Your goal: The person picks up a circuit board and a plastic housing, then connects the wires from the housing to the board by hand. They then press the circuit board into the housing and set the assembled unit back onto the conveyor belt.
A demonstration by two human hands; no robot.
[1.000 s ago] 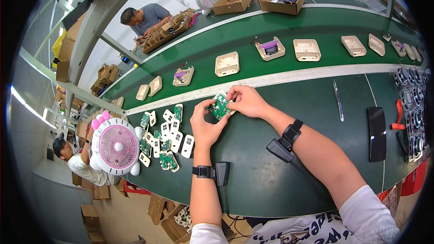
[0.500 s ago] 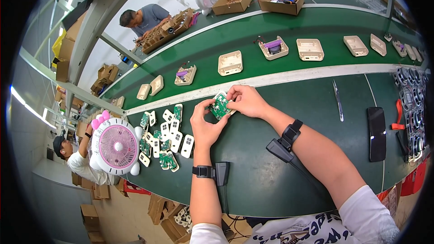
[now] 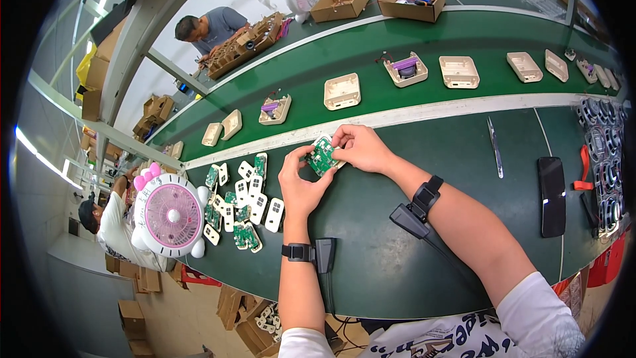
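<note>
A green circuit board point(image 3: 322, 155) with a cream edge showing around it is held between both hands, above the near table. My left hand point(image 3: 302, 184) grips its left and lower edge, thumb and fingers curled around it. From the right, my right hand point(image 3: 364, 150) pinches the upper right of the board, fingertips resting on its face. Left of my left hand lies a loose pile of cream cover plates point(image 3: 273, 215) and green circuit boards point(image 3: 246, 236), some with the two joined.
Cream plastic housings point(image 3: 342, 91) sit along the green conveyor belt point(image 3: 301, 109). A pink-and-white fan point(image 3: 173, 215) stands at left. Tweezers point(image 3: 495, 149), a black phone point(image 3: 552, 197) and several round metal-rimmed parts point(image 3: 607, 179) lie at right. Two other people are on the left and far side.
The housings on the belt have shifted slightly to the right. The person at the far left has leaned lower. My hands and the board look nearly still.
</note>
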